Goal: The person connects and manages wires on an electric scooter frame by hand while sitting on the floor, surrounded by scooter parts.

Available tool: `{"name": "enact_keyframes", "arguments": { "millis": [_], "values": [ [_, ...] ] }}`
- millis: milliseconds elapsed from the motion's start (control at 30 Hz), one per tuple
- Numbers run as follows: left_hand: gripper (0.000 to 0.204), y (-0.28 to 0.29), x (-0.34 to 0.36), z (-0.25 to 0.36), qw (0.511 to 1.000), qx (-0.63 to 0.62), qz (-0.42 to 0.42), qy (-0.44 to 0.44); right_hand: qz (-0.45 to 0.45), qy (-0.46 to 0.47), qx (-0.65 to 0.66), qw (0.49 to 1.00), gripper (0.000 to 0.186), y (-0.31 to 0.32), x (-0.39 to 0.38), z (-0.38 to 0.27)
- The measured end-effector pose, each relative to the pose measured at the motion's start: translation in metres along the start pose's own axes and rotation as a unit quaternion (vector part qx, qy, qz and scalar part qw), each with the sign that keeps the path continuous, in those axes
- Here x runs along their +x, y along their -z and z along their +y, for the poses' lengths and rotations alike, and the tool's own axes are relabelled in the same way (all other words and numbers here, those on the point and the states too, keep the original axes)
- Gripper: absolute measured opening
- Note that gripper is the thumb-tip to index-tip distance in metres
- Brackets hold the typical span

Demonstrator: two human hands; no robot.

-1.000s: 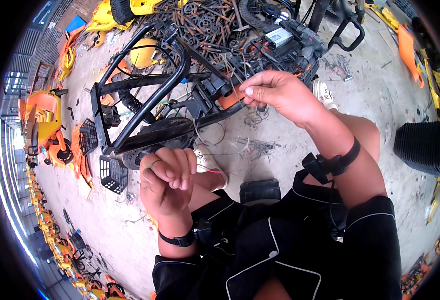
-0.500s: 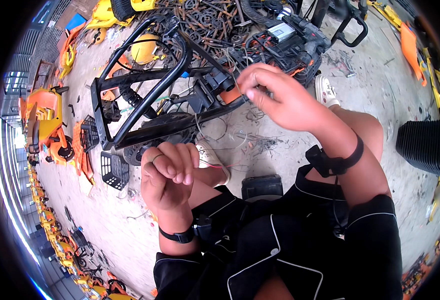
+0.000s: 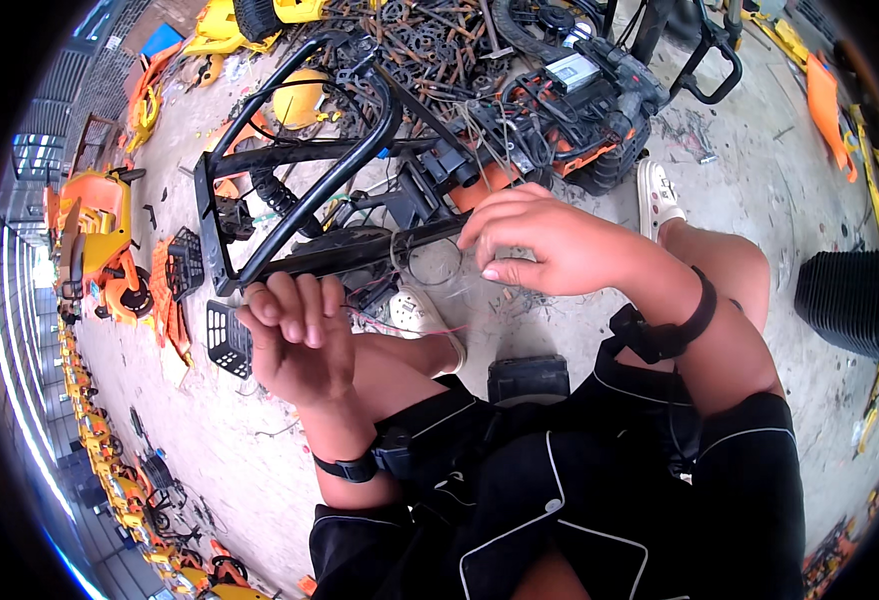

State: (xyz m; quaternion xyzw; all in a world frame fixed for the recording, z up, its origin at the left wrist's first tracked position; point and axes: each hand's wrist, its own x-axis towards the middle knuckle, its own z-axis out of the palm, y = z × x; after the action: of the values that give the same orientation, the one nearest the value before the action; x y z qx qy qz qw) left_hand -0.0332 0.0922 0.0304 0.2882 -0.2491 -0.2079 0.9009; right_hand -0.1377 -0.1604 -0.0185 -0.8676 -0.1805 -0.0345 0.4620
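My left hand [image 3: 305, 345] is raised low left of centre, fingers curled over and thumb against them. Thin red and dark wires [image 3: 400, 328] trail from beside its fingers toward the right; the grip itself is partly hidden. My right hand [image 3: 550, 245] is held palm down to the right, fingers bent and thumb apart from them, with no object visible between. Near its fingertips hangs a loop of thin grey wire [image 3: 430, 275]. Beyond both hands lies a black tubular vehicle frame [image 3: 325, 205] with a shock absorber [image 3: 275, 195] and a black box-shaped part [image 3: 450, 165].
Rusty gears and bolts [image 3: 430, 45] are heaped behind the frame. A dark motor-like assembly [image 3: 580, 100] stands at far right of it. A black plastic basket [image 3: 228, 340] is at left, a ribbed black stack [image 3: 850, 300] at right. Yellow and orange vehicles [image 3: 95, 225] line the left.
My left hand has moved left and slightly up, and the red wires shifted left with it. My right hand has come down toward me, away from the frame, its thumb parting from the fingers.
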Motion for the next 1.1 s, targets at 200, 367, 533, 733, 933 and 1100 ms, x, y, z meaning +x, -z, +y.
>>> {"name": "enact_keyframes", "arguments": {
  "millis": [200,367,533,733,933,1100],
  "values": [
    [0.025,0.003,-0.002,0.002,0.998,-0.052,0.043,0.019,0.132,0.044,-0.080,0.987,0.030,-0.008,0.006,-0.014],
    [0.024,-0.002,-0.003,-0.005,0.998,-0.047,0.031,0.038,0.142,0.100,-0.105,0.979,0.038,-0.018,0.017,-0.022],
    [0.024,-0.001,-0.001,-0.010,0.995,-0.076,0.037,0.055,0.076,0.094,-0.087,0.989,0.035,-0.045,0.022,-0.020],
    [0.024,0.004,0.000,-0.008,0.990,-0.115,0.061,0.058,0.049,0.063,-0.034,0.996,0.024,-0.064,0.024,-0.010],
    [0.022,0.017,0.004,0.001,0.990,-0.116,0.061,0.042,0.051,0.024,0.047,0.997,0.012,-0.056,0.027,-0.007],
    [0.020,0.033,0.001,0.019,0.994,-0.089,0.068,0.015,0.058,0.016,0.158,0.986,0.015,-0.035,0.024,0.005]
  ]
}}
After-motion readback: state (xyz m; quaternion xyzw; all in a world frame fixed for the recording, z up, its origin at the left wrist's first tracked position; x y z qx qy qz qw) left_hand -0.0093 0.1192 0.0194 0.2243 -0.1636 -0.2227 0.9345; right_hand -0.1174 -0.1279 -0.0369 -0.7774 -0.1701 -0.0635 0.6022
